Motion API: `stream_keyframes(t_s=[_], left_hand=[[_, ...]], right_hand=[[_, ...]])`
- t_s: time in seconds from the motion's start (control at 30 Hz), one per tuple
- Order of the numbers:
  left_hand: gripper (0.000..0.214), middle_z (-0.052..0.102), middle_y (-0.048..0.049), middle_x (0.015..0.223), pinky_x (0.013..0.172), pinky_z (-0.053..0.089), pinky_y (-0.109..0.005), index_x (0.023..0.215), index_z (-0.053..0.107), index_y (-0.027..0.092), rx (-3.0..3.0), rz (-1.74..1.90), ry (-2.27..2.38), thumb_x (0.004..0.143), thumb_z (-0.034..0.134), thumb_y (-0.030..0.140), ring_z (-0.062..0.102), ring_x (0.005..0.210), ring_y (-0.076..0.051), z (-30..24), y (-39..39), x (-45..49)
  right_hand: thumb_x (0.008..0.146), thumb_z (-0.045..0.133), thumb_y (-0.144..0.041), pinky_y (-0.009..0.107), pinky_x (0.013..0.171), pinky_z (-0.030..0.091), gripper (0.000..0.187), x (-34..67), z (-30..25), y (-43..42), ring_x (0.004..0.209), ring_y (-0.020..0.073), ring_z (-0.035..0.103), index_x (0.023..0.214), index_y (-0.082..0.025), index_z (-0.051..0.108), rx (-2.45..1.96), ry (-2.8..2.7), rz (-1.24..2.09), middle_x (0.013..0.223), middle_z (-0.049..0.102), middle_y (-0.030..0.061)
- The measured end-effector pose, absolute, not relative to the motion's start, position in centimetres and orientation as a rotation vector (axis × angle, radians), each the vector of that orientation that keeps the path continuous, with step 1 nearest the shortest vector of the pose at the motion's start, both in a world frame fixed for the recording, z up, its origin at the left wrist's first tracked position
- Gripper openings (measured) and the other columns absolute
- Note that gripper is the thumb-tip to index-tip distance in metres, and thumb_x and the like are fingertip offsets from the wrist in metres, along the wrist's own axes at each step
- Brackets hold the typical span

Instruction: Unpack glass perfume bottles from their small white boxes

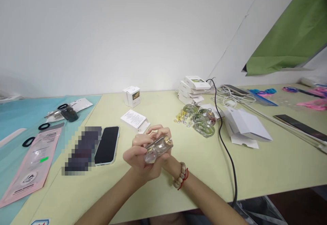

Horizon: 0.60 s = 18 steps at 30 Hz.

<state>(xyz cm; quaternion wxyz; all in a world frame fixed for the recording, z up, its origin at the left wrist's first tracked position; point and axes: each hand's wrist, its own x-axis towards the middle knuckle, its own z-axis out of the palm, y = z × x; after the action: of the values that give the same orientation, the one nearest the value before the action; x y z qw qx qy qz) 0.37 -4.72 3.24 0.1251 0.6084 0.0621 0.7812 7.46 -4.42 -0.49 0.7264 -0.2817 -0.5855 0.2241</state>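
Observation:
Both my hands meet above the pale yellow table [268, 170], wrapped round a small clear glass bottle [155, 149] with a gold neck. My left hand [139, 158] cups the bottle from below and the left, fingers curled on it. From behind, my right hand [163, 134] closes over its top, fingers bent around the gold end. A bead bracelet with a red cord [181, 176] sits on my right wrist. The bottle lies tilted, neck pointing right.
A phone [107, 145] lies face up left of my hands, beside a blurred patch. Several similar glass bottles [201, 121] cluster at the back right, near stacked white boxes [192, 88], a black cable [226, 150], folded white card [244, 126] and a small white box [133, 96]. Pink packets and black rings lie on the blue sheet at left.

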Motion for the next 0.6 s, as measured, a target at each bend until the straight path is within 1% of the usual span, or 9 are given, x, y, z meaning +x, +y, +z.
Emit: stream_keyframes(t_s=[0.17, 0.23, 0.33, 0.4, 0.5, 0.57, 0.6], left_hand=[[0.045, 0.051, 0.0030, 0.079, 0.056, 0.042, -0.028, 0.087, 0.033, 0.022, 1.670, 2.303, 0.258, 0.063, 0.070, 0.019, 0.050, 0.060, -0.009, 3.7, -5.5, 0.8], [0.043, 0.052, 0.0039, 0.079, 0.054, 0.041, -0.027, 0.082, 0.032, 0.022, 1.655, 2.309, 0.249, 0.063, 0.070, 0.020, 0.049, 0.058, -0.008, 3.9, -5.6, 0.9], [0.041, 0.053, 0.0047, 0.078, 0.053, 0.042, -0.026, 0.077, 0.029, 0.021, 1.632, 2.330, 0.247, 0.065, 0.068, 0.022, 0.048, 0.057, -0.008, 3.8, -5.6, 1.1], [0.042, 0.053, 0.0046, 0.077, 0.052, 0.041, -0.025, 0.076, 0.028, 0.020, 1.598, 2.392, 0.257, 0.065, 0.069, 0.025, 0.047, 0.056, -0.007, 3.7, -5.6, 1.4], [0.044, 0.052, 0.0045, 0.076, 0.053, 0.041, -0.025, 0.074, 0.028, 0.019, 1.567, 2.459, 0.254, 0.064, 0.070, 0.026, 0.047, 0.056, -0.007, 3.4, -5.7, 1.7], [0.042, 0.051, 0.0038, 0.076, 0.055, 0.042, -0.025, 0.074, 0.028, 0.019, 1.605, 2.425, 0.252, 0.065, 0.069, 0.024, 0.048, 0.058, -0.007, 3.3, -5.6, 1.5], [0.040, 0.051, 0.0029, 0.077, 0.056, 0.043, -0.025, 0.076, 0.030, 0.019, 1.650, 2.380, 0.253, 0.066, 0.068, 0.023, 0.048, 0.060, -0.008, 3.3, -5.5, 1.2]], right_hand=[[0.071, 0.033, -0.074, 0.037, 0.062, 0.045, 0.052, 7.3, 0.1, -4.3, 0.072, 0.0200, 0.053, 0.078, -0.022, 0.038, -0.584, -1.293, 0.413, 0.069, 0.046, 0.0020], [0.068, 0.034, -0.077, 0.033, 0.056, 0.044, 0.056, 7.3, 0.4, -4.4, 0.068, 0.0186, 0.053, 0.077, -0.022, 0.038, -0.573, -1.283, 0.436, 0.070, 0.047, 0.0022], [0.063, 0.043, -0.078, 0.028, 0.049, 0.040, 0.059, 7.3, 0.6, -4.5, 0.064, 0.0161, 0.051, 0.078, -0.022, 0.038, -0.526, -1.295, 0.531, 0.081, 0.051, 0.0047], [0.062, 0.046, -0.077, 0.028, 0.050, 0.040, 0.058, 7.2, 0.5, -4.5, 0.065, 0.0165, 0.052, 0.080, -0.022, 0.039, -0.509, -1.294, 0.540, 0.081, 0.051, 0.0048], [0.061, 0.041, -0.080, 0.029, 0.051, 0.040, 0.061, 7.1, 0.3, -4.4, 0.067, 0.0181, 0.052, 0.080, -0.022, 0.040, -0.498, -1.289, 0.457, 0.077, 0.050, 0.0043], [0.059, 0.041, -0.081, 0.030, 0.053, 0.041, 0.064, 7.2, 0.1, -4.3, 0.069, 0.0189, 0.052, 0.081, -0.022, 0.040, -0.508, -1.298, 0.440, 0.075, 0.049, 0.0037], [0.062, 0.041, -0.079, 0.031, 0.054, 0.042, 0.061, 7.3, 0.1, -4.3, 0.071, 0.0190, 0.052, 0.083, -0.022, 0.041, -0.519, -1.300, 0.449, 0.076, 0.049, 0.0035]])
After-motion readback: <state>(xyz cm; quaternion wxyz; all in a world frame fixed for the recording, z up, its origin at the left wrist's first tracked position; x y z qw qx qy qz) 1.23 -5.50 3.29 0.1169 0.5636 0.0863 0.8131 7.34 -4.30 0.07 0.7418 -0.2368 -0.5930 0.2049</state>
